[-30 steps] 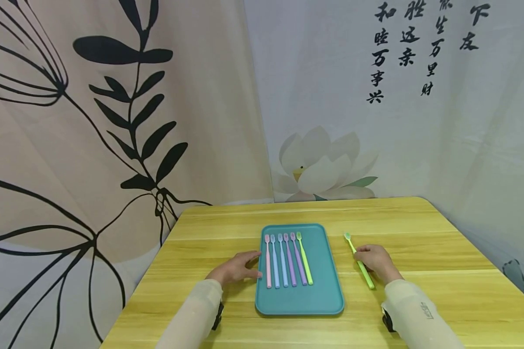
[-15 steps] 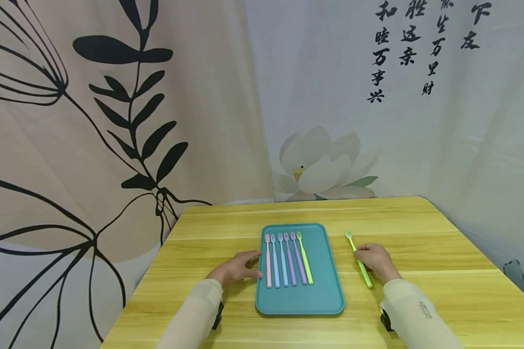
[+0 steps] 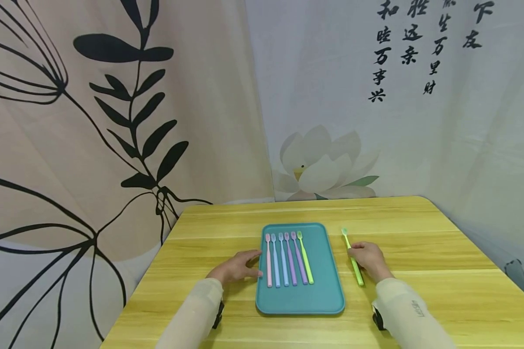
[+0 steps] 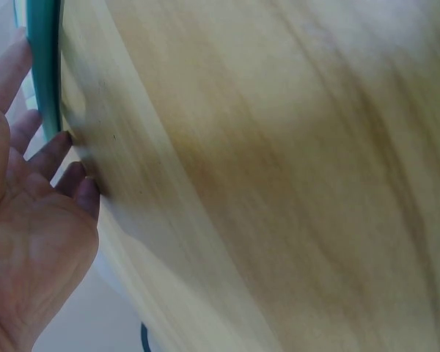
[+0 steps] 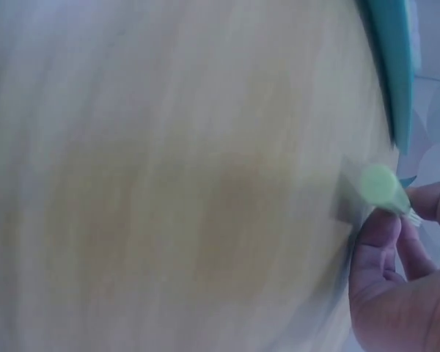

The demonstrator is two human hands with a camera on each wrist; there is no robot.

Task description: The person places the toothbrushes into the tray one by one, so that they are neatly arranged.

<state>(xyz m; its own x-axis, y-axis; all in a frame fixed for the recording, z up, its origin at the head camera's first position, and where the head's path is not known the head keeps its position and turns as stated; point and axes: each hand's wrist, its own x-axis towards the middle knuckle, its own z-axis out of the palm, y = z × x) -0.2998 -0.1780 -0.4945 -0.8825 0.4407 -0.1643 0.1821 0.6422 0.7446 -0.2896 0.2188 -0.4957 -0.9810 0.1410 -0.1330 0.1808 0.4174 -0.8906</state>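
My right hand pinches a yellow-green toothbrush between thumb and fingers, just right of the tray, its bristle head pointing away from me. In the right wrist view, the rounded handle end of that toothbrush shows near the fingertips. A teal tray holds a row of toothbrushes: a pink one, blue ones, purple ones and a yellow-green one. At the tray's left edge rests my left hand, fingers extended; in the left wrist view the fingertips lie along the tray's rim.
The tray stands on a wood-grain table. Behind it hangs a cloth backdrop with printed black plants, a pale lotus and written characters.
My right hand has moved a little left toward the tray, carrying the yellow-green toothbrush along. The left hand and the toothbrushes on the tray stay where they were.
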